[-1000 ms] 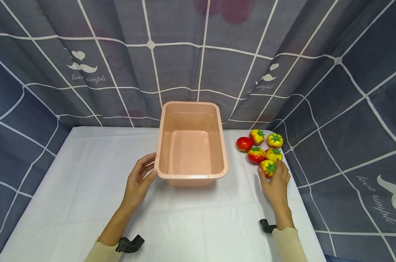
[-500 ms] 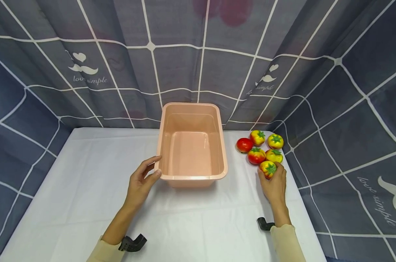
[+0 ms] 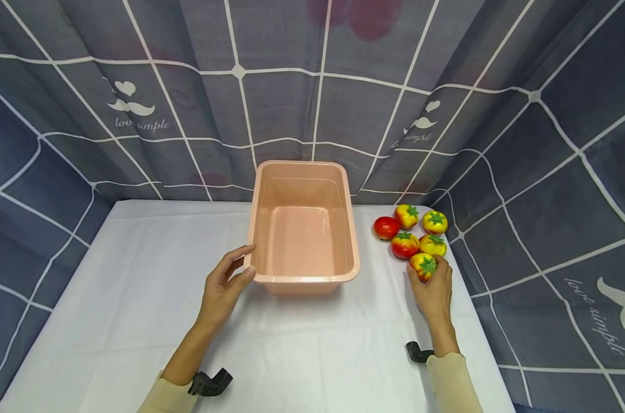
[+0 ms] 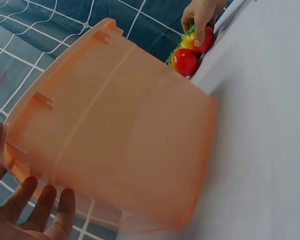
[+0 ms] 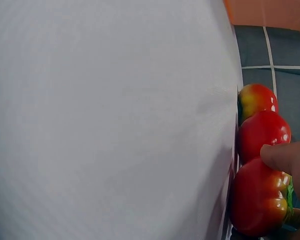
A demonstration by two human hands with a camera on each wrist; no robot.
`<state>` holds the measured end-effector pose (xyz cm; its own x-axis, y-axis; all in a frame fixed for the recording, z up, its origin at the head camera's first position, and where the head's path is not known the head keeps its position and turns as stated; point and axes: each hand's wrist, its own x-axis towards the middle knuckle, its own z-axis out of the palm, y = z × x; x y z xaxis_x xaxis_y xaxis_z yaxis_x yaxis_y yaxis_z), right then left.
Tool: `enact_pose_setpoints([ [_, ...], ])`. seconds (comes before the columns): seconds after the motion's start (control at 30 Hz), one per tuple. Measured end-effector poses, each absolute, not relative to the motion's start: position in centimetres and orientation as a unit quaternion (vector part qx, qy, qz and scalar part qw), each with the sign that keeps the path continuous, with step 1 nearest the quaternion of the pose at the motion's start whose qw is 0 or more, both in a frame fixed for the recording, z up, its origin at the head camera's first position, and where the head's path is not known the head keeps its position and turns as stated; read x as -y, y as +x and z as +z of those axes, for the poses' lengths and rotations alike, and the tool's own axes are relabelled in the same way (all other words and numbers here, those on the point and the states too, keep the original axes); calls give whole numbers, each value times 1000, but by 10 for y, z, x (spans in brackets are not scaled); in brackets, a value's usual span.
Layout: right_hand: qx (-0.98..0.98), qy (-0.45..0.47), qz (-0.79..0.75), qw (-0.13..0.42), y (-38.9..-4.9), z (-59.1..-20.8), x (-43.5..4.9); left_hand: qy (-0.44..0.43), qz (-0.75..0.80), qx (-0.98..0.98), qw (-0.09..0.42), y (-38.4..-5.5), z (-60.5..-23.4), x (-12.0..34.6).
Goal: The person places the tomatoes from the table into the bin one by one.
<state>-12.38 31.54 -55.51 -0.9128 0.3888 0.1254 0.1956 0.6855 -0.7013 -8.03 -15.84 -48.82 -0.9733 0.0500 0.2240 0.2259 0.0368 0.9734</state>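
A pink plastic basin (image 3: 305,279) stands upright mid-table, with nothing inside. My left hand (image 3: 224,287) holds its near left corner, thumb and forefinger tips over the rim. In the left wrist view the other fingers (image 4: 44,207) spread along the basin's outer wall. At the right, my right hand (image 3: 435,289) grips the nearest toy tomato (image 3: 423,266), yellow-red with a green leafy top. The thumb is on its left side and the fingers on its right. In the right wrist view this tomato (image 5: 255,200) is mostly red, resting close against its neighbour (image 5: 264,134).
Several more toy tomatoes cluster behind the held one: a plain red one (image 3: 385,228), a red-yellow one (image 3: 404,245) and yellower ones near the table's right edge. A white cloth covers the table (image 3: 136,275). Dark grid-patterned curtains (image 3: 286,109) enclose the back and sides.
The left fingertips have moved slightly right, from beside the basin onto its rim. The right fingers have closed in around the nearest tomato. Basin and tomatoes hold their places.
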Motion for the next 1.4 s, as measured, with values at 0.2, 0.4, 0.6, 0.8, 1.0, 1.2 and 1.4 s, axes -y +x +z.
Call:
enact_pose_setpoints([
  [0.2, 907, -165, 362, 136, -122, -555, -315, -96, -686, 719, 64, -81, -489, 158],
  [0.4, 902, -169, 371, 144, -117, -551, -311, -95, -680, 724, 67, -80, -487, 158],
  [0.6, 896, -155, 385, 156, -112, -534, -298, -97, -675, 728, 69, -79, -486, 159],
  [0.8, 895, -128, 389, 179, -110, -510, -277, -94, -676, 728, 67, -79, -485, 159],
  [1.0, 888, -68, 397, 221, -108, -487, -253, -94, -673, 731, 69, -78, -486, 159],
  [1.2, 878, -16, 409, 248, -103, -464, -229, -99, -674, 729, 66, -78, -488, 160],
  [1.4, 876, 23, 409, 255, -100, -444, -208, -104, -674, 728, 65, -80, -487, 160],
])
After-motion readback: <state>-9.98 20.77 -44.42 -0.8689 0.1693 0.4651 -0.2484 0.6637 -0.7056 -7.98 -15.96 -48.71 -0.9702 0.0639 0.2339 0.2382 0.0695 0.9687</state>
